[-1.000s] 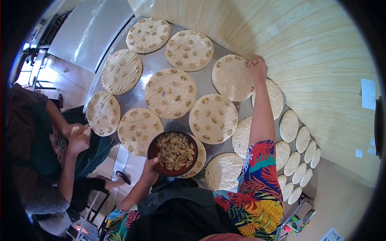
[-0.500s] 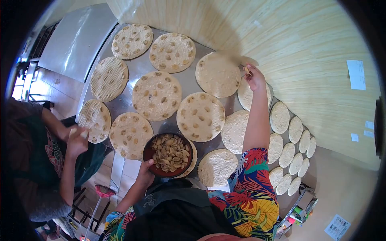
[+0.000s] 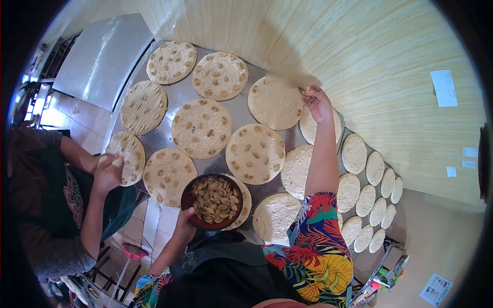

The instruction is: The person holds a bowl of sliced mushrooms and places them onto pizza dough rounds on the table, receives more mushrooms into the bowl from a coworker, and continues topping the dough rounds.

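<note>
Bowl (image 3: 220,225) of pieces (image 3: 213,197) at seven o'clock, rim clasped by left hand (image 3: 186,223), presumably for ready reach; right hand (image 3: 317,104) at two o'clock, fingertips bunched round a piece (image 3: 309,92), beside a disc (image 3: 276,104).

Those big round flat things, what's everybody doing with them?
One person's left hand holds a bowl of brownish pieces; the right hand seems to pinch one above the rounds near the wall. Several rounds are dotted with pieces, while others toward the right look plain. A co-worker's hand is by a partly striped round.
</note>
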`<state>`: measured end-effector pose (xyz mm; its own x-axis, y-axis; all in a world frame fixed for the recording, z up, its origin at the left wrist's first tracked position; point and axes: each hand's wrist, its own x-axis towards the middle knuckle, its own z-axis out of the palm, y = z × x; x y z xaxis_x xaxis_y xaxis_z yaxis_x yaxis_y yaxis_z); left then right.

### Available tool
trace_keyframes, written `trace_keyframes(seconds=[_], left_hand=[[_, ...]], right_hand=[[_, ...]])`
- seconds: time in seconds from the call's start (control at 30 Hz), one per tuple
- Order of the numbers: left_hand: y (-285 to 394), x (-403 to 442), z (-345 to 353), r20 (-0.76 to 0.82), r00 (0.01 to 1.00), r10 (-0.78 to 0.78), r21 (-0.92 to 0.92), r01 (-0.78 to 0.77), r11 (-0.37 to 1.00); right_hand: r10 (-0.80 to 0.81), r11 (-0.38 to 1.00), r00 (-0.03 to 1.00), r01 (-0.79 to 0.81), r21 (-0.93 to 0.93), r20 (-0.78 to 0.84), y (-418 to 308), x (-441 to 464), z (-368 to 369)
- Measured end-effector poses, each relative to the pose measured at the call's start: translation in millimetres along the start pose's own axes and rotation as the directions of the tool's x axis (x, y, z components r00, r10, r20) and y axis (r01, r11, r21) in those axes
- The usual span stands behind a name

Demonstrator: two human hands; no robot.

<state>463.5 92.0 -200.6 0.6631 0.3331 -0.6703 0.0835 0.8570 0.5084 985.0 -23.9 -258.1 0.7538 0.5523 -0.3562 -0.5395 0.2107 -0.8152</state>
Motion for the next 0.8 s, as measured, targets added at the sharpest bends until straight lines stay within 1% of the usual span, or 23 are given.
trace_keyframes(seconds=[0.1,0.17,0.2,0.27,0.4,0.47,0.53,0.6,0.67,0.7,0.77,0.8], left_hand=[[1.0,-1.1,0.4,0.006,1.0,-0.008,-0.017,0.008,1.0],[4.7,-2.4,5.1,0.01,1.0,0.0,-0.013,0.0,1.0],[6.0,-2.5,6.6,0.016,1.0,0.008,-0.008,-0.008,1.0],[5.5,-2.1,3.5,0.017,1.0,0.011,-0.012,-0.011,1.0],[1.6,-1.6,-3.4,0.028,0.999,0.027,-0.032,-0.026,0.999],[2.7,-3.3,-1.9,0.021,0.999,0.029,-0.028,-0.028,0.999],[5.0,-5.0,-2.7,0.012,0.999,0.031,-0.015,-0.03,0.999],[4.7,-7.8,-5.0,0.003,1.0,0.025,-0.069,-0.025,0.997],[3.1,-8.0,-5.0,-0.008,0.999,0.038,-0.062,-0.038,0.997],[2.6,-8.0,-5.1,-0.018,0.998,0.054,-0.056,-0.055,0.997],[3.5,-8.8,-4.2,-0.004,0.999,0.054,-0.062,-0.055,0.997],[3.5,-9.1,-4.2,0.018,0.998,0.058,-0.064,-0.056,0.996]], right_hand=[[-0.007,1.0,1.0,0.007,-0.017,-0.009,8.2,7.1,-2.4],[-0.03,0.993,0.997,0.022,-0.116,-0.068,11.8,8.6,-2.0],[-0.029,0.993,0.997,0.02,-0.117,-0.068,11.9,8.8,-2.9],[-0.014,0.988,0.993,-0.004,-0.154,-0.116,10.4,7.3,-1.0],[0.002,0.988,0.99,-0.024,-0.154,-0.138,7.1,7.3,-6.3],[0.007,0.975,0.973,-0.058,-0.213,-0.232,5.8,8.3,-12.0],[0.007,0.972,0.969,-0.065,-0.227,-0.249,6.1,13.7,-17.9],[0.011,0.967,0.965,-0.078,-0.244,-0.263,14.4,19.3,-23.7],[-0.08,0.937,0.924,-0.058,-0.343,-0.374,19.1,23.3,-20.8],[-0.075,0.937,0.924,-0.063,-0.344,-0.374,20.0,25.6,-19.5],[-0.111,0.854,0.938,-0.079,-0.515,-0.328,24.7,33.0,-21.3],[-0.107,0.852,0.939,-0.082,-0.517,-0.326,28.3,37.0,-21.5]])
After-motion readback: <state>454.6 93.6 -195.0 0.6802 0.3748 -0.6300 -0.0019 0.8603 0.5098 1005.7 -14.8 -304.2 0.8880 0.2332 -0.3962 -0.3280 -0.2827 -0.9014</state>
